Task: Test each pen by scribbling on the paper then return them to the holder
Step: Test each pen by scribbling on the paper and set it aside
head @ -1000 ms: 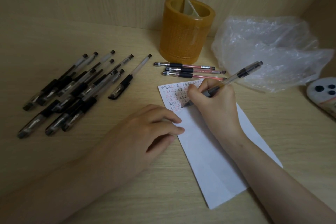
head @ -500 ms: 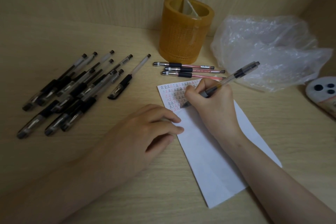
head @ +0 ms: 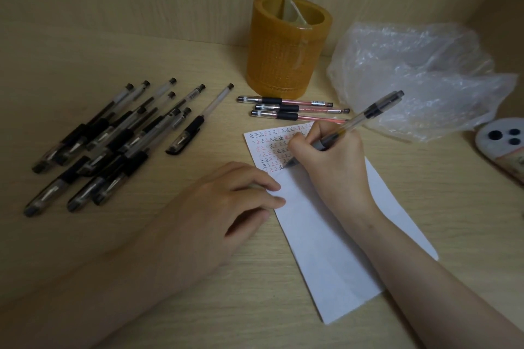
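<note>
My right hand (head: 330, 161) grips a clear-barrelled pen (head: 368, 115) with its tip on the white paper (head: 320, 246), beside rows of small red and black marks at the sheet's top left. My left hand (head: 224, 207) lies on the desk with its fingertips pressing the paper's left edge. The amber pen holder (head: 286, 45) stands upright at the back with no pens showing above its rim. Three red-ink pens (head: 289, 108) lie side by side in front of it. Several black pens (head: 113, 139) are heaped at the left.
A crumpled clear plastic bag (head: 416, 79) lies at the back right, just behind the pen's raised end. A white round object with dark holes (head: 502, 140) sits at the right edge. Wooden walls close in the back and right of the desk (head: 85, 235).
The pen tip has shifted a little down the paper along the rows of marks. My left hand has stayed in place on the paper's edge.
</note>
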`<action>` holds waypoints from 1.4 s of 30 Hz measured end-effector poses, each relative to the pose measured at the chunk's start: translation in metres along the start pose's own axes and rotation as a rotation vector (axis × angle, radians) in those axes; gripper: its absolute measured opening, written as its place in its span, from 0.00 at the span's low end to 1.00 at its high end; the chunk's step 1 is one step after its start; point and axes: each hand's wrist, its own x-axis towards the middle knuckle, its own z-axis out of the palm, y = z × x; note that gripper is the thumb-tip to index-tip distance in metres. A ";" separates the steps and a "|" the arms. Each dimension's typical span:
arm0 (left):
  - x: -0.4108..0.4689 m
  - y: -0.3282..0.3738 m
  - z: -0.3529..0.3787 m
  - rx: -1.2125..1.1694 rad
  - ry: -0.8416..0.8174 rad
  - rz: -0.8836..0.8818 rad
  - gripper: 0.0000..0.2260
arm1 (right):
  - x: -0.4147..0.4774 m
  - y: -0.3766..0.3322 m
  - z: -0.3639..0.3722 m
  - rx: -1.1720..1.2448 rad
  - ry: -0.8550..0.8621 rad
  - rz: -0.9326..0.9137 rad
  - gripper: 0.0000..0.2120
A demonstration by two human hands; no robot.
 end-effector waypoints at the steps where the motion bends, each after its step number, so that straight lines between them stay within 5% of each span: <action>1: 0.000 0.000 0.000 0.003 0.001 0.003 0.13 | 0.000 0.000 0.000 0.007 0.004 0.003 0.14; 7: 0.001 0.000 -0.001 -0.021 0.005 0.017 0.13 | 0.001 0.001 -0.002 0.009 0.004 -0.005 0.15; 10: 0.000 0.001 -0.003 -0.020 -0.009 0.011 0.13 | 0.008 -0.001 -0.008 0.246 0.030 0.146 0.22; 13: 0.000 0.001 -0.004 -0.027 0.001 0.012 0.13 | 0.018 -0.005 -0.018 0.658 -0.127 0.294 0.29; 18: -0.001 0.003 -0.004 -0.032 0.007 0.007 0.13 | 0.024 -0.015 -0.033 0.964 -0.271 0.291 0.11; 24: 0.000 0.003 -0.005 -0.024 0.001 0.006 0.13 | 0.029 -0.008 -0.050 1.275 -0.555 0.486 0.30; 29: 0.000 0.003 -0.005 -0.017 -0.001 0.006 0.13 | 0.034 0.005 -0.051 1.356 -0.663 0.524 0.30; 35: -0.001 0.002 -0.005 -0.017 -0.013 -0.001 0.14 | 0.033 0.004 -0.052 1.465 -0.678 0.541 0.25; 42: -0.001 0.003 -0.006 -0.011 -0.015 0.004 0.14 | 0.031 -0.007 -0.048 1.336 -0.288 0.684 0.21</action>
